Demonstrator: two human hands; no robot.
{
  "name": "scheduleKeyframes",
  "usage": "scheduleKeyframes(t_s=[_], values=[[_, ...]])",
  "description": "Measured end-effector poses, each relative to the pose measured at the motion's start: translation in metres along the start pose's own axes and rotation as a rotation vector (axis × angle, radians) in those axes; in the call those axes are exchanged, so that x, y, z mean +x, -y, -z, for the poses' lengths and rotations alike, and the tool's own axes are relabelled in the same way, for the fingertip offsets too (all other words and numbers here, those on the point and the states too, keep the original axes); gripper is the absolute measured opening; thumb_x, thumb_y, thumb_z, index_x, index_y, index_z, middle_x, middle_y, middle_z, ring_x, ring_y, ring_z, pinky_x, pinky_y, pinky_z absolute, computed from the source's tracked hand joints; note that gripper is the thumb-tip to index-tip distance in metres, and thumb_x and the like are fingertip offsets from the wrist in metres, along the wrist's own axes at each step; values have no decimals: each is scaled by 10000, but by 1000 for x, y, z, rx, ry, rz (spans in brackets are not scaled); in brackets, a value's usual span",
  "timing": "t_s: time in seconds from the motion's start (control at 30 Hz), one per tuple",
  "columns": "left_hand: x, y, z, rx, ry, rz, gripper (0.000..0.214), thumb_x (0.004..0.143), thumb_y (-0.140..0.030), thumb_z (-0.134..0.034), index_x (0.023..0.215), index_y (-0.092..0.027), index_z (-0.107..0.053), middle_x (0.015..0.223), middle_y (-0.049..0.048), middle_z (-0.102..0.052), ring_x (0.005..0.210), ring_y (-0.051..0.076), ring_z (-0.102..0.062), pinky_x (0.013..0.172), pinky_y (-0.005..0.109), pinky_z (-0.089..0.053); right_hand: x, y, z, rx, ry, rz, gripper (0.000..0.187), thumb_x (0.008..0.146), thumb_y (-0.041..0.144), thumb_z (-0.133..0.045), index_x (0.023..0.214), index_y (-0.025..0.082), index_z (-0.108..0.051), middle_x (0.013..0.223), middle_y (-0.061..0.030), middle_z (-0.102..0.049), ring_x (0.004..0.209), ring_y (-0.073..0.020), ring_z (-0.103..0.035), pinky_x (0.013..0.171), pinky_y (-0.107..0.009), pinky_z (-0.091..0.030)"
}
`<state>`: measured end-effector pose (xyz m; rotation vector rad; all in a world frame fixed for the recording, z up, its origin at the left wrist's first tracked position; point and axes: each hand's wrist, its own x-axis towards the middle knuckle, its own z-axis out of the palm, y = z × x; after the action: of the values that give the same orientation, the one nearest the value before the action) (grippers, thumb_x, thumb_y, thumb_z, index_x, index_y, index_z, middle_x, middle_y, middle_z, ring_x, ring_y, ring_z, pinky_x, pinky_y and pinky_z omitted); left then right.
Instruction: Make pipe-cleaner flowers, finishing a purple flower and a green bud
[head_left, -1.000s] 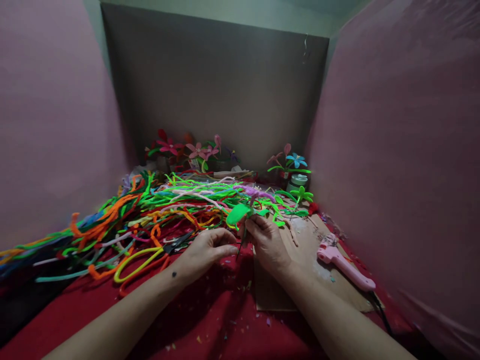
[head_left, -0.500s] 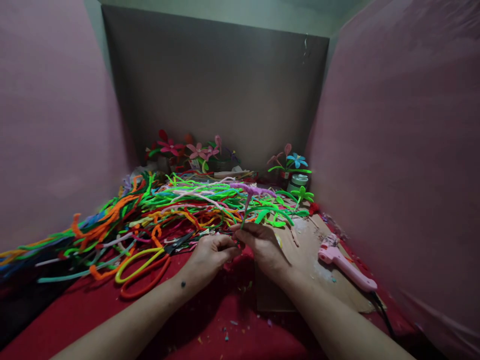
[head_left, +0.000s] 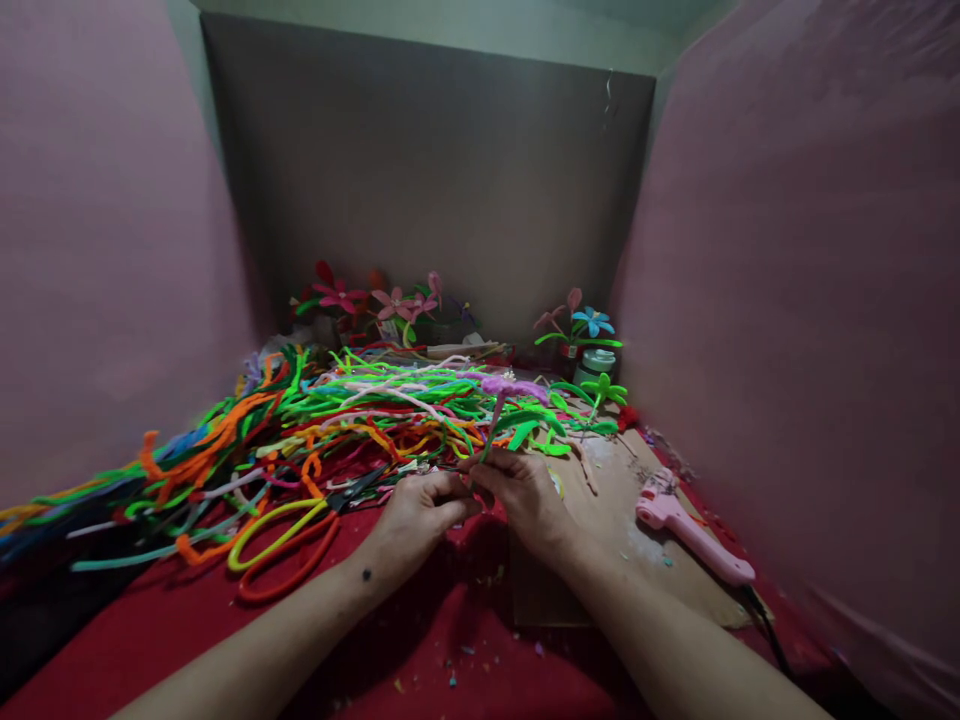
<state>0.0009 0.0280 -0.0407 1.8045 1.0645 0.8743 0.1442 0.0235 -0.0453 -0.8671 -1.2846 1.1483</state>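
My left hand and my right hand meet at the middle of the red table, fingers pinched together around the lower stem of a purple pipe-cleaner flower. The flower's head rises just above my right hand, with green leaves beside the stem. A big heap of coloured pipe cleaners lies right behind my hands. Black scissors lie left of my left hand.
A pink glue gun lies on a cardboard sheet to the right. Finished pipe-cleaner flowers and a blue one stand along the grey back board. Pink walls close in on both sides.
The flower has been turned upright and its stem drawn down between both hands. My left hand has closed in on the stem from an open-fingered pose.
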Motion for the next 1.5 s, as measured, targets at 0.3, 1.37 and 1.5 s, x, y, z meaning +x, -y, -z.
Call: scheduleKeyframes(t_s=[0.3, 1.37, 1.5], values=[[-1, -3, -6, -204, 6, 147, 77, 647, -219, -587, 657, -149, -616, 477, -61, -501, 406, 65, -389, 418, 197, -300, -3, 9, -2, -39, -13, 11, 94, 686, 253, -638, 670, 189, -704, 608, 18, -603, 591, -111, -493, 591, -240, -399], [179, -32, -92, 106, 30, 86, 258, 617, -314, -730, 543, -138, -557, 401, -19, -544, 324, 116, -499, 380, 226, -388, -14, 3, 1, -612, 92, 639, 412, 772, 343, -465, 445, 209, -253, 422, 35, -318, 414, -85, -335, 449, -266, -247], [187, -29, -95, 133, 50, 120, 295, 586, -334, -756, 493, -132, -562, 394, -1, -546, 315, 125, -496, 381, 239, -390, -12, 2, 3, -653, 93, 643, 419, 787, 356, -450, 450, 210, -248, 418, 34, -330, 414, -85, -338, 446, -265, -256]])
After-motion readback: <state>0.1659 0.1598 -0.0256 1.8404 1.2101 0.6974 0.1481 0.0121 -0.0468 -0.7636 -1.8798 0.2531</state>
